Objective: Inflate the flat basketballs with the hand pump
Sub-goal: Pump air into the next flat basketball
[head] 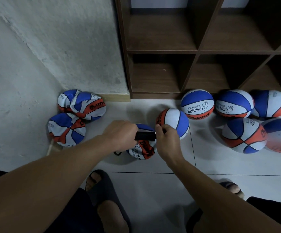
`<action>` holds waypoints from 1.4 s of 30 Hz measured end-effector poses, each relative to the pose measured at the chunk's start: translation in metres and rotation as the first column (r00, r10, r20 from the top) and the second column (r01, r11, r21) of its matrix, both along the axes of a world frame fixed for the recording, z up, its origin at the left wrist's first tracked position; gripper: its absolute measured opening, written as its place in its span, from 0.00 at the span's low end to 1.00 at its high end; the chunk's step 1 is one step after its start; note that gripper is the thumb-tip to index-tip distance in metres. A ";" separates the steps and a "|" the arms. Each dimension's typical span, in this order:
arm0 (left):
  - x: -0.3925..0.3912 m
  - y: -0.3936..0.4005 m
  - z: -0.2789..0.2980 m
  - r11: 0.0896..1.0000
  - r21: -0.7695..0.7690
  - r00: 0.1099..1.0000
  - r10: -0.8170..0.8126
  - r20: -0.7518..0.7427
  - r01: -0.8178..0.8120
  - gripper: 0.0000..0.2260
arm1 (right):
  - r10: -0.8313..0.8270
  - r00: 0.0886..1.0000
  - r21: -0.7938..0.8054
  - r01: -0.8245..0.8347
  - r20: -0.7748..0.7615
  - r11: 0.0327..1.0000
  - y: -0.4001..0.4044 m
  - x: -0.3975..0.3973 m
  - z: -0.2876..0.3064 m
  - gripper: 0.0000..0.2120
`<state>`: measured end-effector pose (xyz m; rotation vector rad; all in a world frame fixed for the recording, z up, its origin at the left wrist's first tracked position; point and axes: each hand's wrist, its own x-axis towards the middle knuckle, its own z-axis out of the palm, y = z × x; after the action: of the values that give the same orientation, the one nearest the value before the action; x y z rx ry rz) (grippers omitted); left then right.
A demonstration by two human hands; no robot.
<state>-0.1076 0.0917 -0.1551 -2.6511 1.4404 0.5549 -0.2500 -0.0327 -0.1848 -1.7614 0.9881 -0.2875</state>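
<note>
Flat basketballs (72, 115) wait in the floor's wall corner; six round ones (197, 103) sit by the shelf. Left hand (119, 135) grips the pump (144, 135); right hand (166, 140) pinches its end over a limp ball (141, 150).

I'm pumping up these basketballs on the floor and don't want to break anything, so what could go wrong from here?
The left hand and right hand both grip the black pump above the flat ball. That ball lies loose on smooth tile, so it may slide and strain the needle, which is hidden from view. The inflated ball sits close beside the right hand and could get knocked rolling.
</note>
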 end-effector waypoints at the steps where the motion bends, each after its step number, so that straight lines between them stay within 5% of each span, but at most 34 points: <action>1: 0.000 0.000 0.000 1.000 0.000 1.000 -0.009 0.002 0.009 0.13 | -0.001 1.000 0.013 0.001 0.008 1.000 0.002 0.001 -0.002 0.21; 11: 0.007 0.000 -0.002 1.000 -0.009 0.996 -0.028 -0.084 0.028 0.09 | 0.039 0.999 0.068 -0.036 -0.037 0.997 -0.015 0.005 -0.001 0.19; 18: 0.035 0.013 0.009 0.996 0.024 0.996 0.085 -0.040 -0.084 0.10 | -0.146 0.989 0.090 0.148 -0.026 0.985 -0.085 -0.009 0.006 0.19; 42: 0.004 -0.003 0.010 0.999 -0.032 0.990 0.038 -0.133 -0.043 0.07 | 0.080 0.996 0.066 -0.078 -0.037 0.995 -0.031 0.009 0.009 0.19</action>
<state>-0.1041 0.0890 -0.1448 -2.7231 1.4449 0.7292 -0.2414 -0.0639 -0.1762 -1.7485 0.9427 -0.1695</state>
